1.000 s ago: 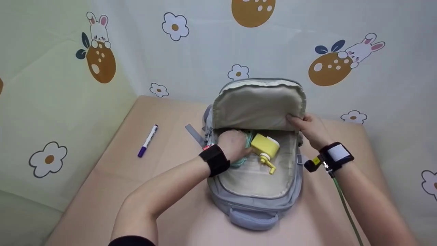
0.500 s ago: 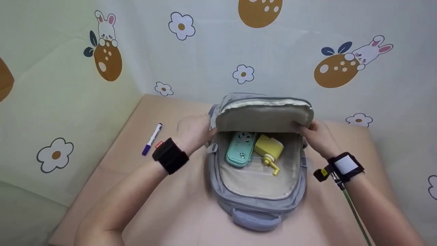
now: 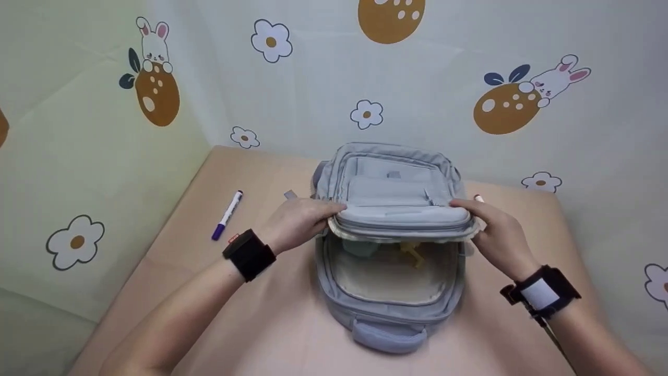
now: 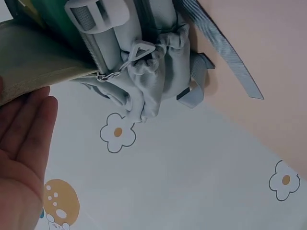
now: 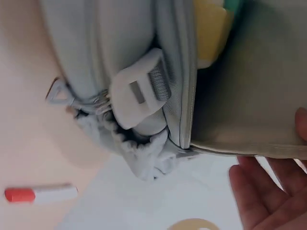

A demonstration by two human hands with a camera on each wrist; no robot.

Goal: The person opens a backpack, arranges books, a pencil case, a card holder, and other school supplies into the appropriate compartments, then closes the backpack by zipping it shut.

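Note:
A grey backpack [image 3: 389,313] lies on its back with its front flap [image 3: 402,216] half lowered over the main compartment. My left hand [image 3: 297,222] pinches the flap's left edge, fingers against one face in the left wrist view. At the opposite edge my right hand [image 3: 501,237] pinches the flap; the right wrist view has its thumb [image 5: 301,123] on the inner lining. Inside, in the flap's shadow, are a mint-green pencil case [image 3: 359,247] and a yellow boxy thing with a bent crank-like arm [image 3: 412,254], both mostly hidden.
On the table [image 3: 172,282] to the left lies a white marker with a purple cap [image 3: 227,214]. A red-capped marker [image 5: 41,194] lies right of the backpack, largely behind my right hand in the head view. A patterned curtain [image 3: 313,78] stands behind.
My left hand has come out of the compartment and taken hold of the flap's left edge. The flap has swung down toward me, covering most of the pencil case and yellow thing.

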